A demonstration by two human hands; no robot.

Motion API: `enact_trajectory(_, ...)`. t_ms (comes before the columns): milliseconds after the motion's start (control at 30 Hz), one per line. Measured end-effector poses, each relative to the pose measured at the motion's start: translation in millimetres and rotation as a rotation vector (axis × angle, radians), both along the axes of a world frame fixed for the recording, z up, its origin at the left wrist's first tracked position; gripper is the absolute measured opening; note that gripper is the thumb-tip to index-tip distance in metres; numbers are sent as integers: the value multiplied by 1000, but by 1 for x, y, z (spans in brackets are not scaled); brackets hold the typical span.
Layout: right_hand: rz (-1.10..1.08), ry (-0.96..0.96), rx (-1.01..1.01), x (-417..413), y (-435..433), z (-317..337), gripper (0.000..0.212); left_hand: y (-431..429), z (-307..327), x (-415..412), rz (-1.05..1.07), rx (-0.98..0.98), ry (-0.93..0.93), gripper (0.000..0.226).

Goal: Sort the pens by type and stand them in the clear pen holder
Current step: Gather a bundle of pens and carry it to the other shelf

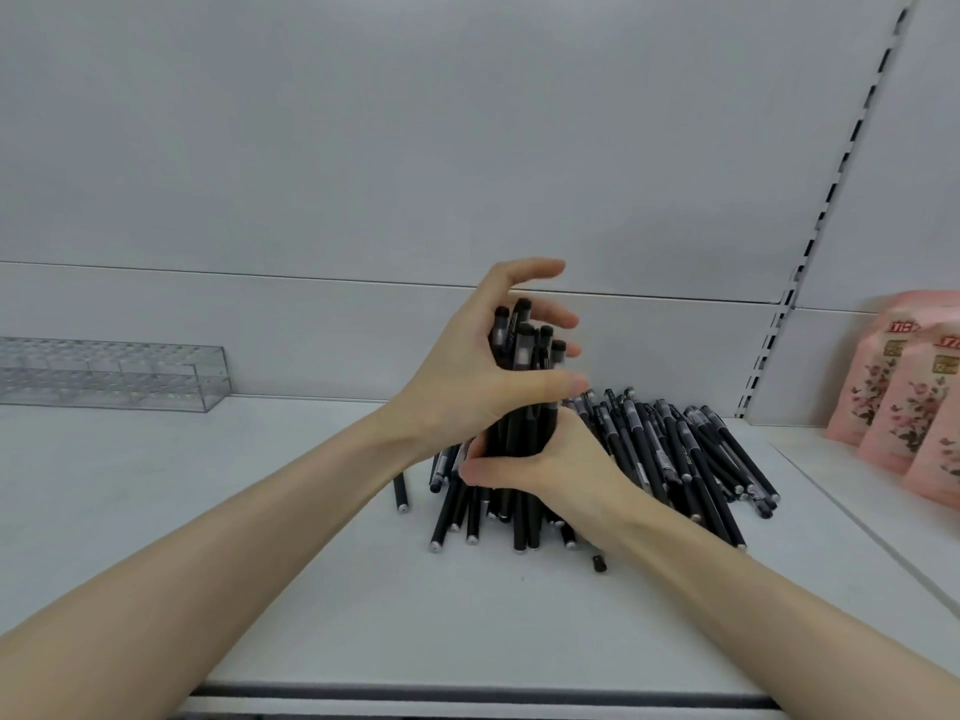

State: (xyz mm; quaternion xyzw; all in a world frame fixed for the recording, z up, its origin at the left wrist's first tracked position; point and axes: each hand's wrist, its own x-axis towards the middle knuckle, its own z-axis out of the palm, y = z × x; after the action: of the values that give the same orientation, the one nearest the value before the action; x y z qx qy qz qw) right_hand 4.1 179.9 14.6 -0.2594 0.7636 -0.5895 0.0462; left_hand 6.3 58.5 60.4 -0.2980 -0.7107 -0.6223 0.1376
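A bundle of black pens (524, 350) stands upright above the white shelf, caps up. My left hand (467, 376) curls round the bundle's upper half, thumb in front. My right hand (540, 459) grips the same bundle lower down from the right. Around and behind my hands lies a loose heap of black pens (675, 454), spread to the right and toward me. The clear pen holder (109, 376) sits at the far left against the back panel, with no pens standing in it.
Pink flower-printed packets (904, 402) stand on the neighbouring shelf at the right. A slotted metal upright (810, 241) divides the two bays. The white shelf (260, 511) ends at a front edge near the bottom of the view.
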Motion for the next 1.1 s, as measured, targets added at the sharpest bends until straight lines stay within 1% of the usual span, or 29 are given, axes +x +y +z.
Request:
enact_trajectory(100, -10, 23, 9, -2, 1, 1, 9, -2, -2, 2, 31, -41, 13, 30)
enact_trajectory(133, -9, 12, 25, -2, 0, 1, 8, -3, -2, 1, 38, -48, -2, 23)
enact_trajectory(167, -12, 1, 47, -2, 0, 1, 9, -4, -2, 1, 38, -48, -16, 21)
enact_trajectory(200, -19, -3, 70, -2, 0, 0, 10, -6, -3, 0, 38, -45, -24, 23)
enact_trajectory(300, -39, 9, 144, -4, 0, 0, 13, -9, -5, -1, 29, -54, -64, 46)
enact_trajectory(333, -39, 17, 159, -4, 0, 0, 13, -9, -6, -1, 25, -55, -89, 50)
enact_trajectory(400, -38, 36, 162, -3, 0, 1, 13, -8, -5, 1, 29, -53, -123, 48)
enact_trajectory(467, -31, 45, 151, 0, 0, 5, 13, -6, 1, 6, 49, -34, -127, 40)
enact_trajectory(533, -5, 33, 124, 3, 2, 12, 14, -4, 8, 11, 64, 41, -132, 34)
enact_trajectory(600, 42, -4, 64, 10, 2, 19, 13, -2, 14, 20, 67, 120, -143, 35)
enact_trajectory(700, 142, -27, 24, 25, 0, 28, 13, -3, 19, 38, 83, 225, -161, 51)
enact_trajectory(767, 207, -49, -2, 37, -5, 31, 18, -11, 20, 53, 61, 315, -204, 65)
enact_trajectory(833, 263, -88, -47, 48, -13, 32, 25, -24, 17, 69, 1, 405, -253, 71)
enact_trajectory(900, 331, -112, -69, 62, -29, 32, 29, -41, 15, 86, -15, 436, -287, 66)
enact_trajectory(1033, 475, -152, -94, 94, -73, 31, 32, -82, 16, 126, 49, 234, -304, 46)
enact_trajectory(1100, 504, -166, -104, 108, -98, 31, 33, -105, 17, 144, 98, 217, -291, 35)
